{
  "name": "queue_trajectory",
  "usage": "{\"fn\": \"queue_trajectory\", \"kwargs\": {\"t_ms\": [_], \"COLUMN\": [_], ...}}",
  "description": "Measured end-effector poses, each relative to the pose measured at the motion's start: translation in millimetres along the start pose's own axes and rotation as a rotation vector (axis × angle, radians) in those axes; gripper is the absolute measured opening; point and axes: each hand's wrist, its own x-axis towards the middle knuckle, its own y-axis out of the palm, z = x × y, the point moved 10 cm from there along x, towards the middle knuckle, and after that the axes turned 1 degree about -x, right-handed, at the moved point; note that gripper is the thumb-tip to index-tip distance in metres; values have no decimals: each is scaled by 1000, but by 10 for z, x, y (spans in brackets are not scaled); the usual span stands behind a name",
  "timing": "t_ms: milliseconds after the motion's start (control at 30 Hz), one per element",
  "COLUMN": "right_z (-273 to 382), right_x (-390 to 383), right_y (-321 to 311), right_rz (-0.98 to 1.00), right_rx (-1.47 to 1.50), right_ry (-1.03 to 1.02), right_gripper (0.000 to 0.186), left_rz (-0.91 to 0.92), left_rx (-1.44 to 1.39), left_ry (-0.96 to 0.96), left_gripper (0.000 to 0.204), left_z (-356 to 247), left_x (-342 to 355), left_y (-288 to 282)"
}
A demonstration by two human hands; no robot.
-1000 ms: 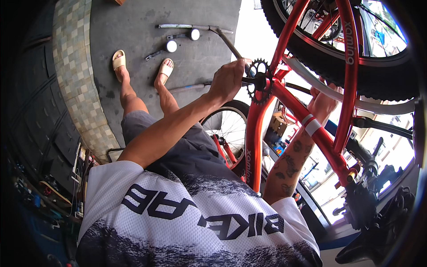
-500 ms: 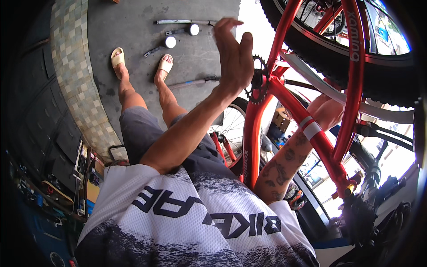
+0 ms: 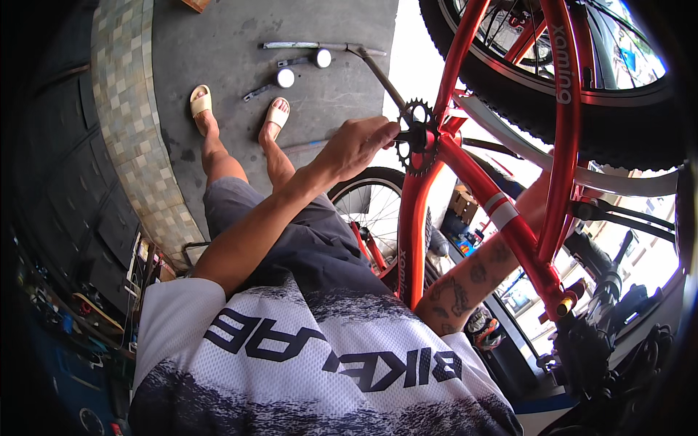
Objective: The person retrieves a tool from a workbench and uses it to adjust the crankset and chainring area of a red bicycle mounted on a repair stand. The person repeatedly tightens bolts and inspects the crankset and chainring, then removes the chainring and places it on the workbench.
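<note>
A red bicycle frame [image 3: 465,171] stands at my right side, its lower parts tilted across the view. On it sits a black toothed chainring [image 3: 411,161]. My left hand [image 3: 360,149] is at the chainring's middle, thumb and fingers pinched together against the black hub part [image 3: 416,136] there. What lies between the fingertips is hidden. My right forearm [image 3: 465,287] passes behind the frame's red tubes. Of my right hand [image 3: 539,195] only a blurred patch shows between the tubes, near the pale curved fender [image 3: 502,134]; its fingers are hidden.
A knobby wheel [image 3: 625,134] rises at the upper right; another wheel [image 3: 371,196] is below the chainring. On the grey floor lie two white round-headed pieces [image 3: 284,78] and a long bar [image 3: 305,46]. A thin rod [image 3: 382,78] slants toward the chainring. Dark drawers [image 3: 65,167] line the left.
My left hand has come down from above the chainring, its spread fingers now closed at the chainring's middle. My right hand has moved slightly and shows less behind the tubes.
</note>
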Motion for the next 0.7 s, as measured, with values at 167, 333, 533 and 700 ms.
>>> {"fn": "queue_trajectory", "kwargs": {"t_ms": [167,333,533,700], "right_z": [107,-468,-936,-946], "right_x": [-446,-943,-1110,-1084], "right_y": [148,357,546,526], "right_rz": [-92,-198,-151,-221], "right_rx": [122,207,-153,-499], "right_ry": [-20,-8,-234,-204], "right_gripper": [44,37,29,34], "left_rz": [300,405,460,432], "left_rx": [80,103,89,181], "left_ry": [95,52,130,209], "left_gripper": [77,76,70,76], "left_z": [50,89,-21,-141], "left_x": [51,82,142,135], "left_y": [143,176,171,166]}}
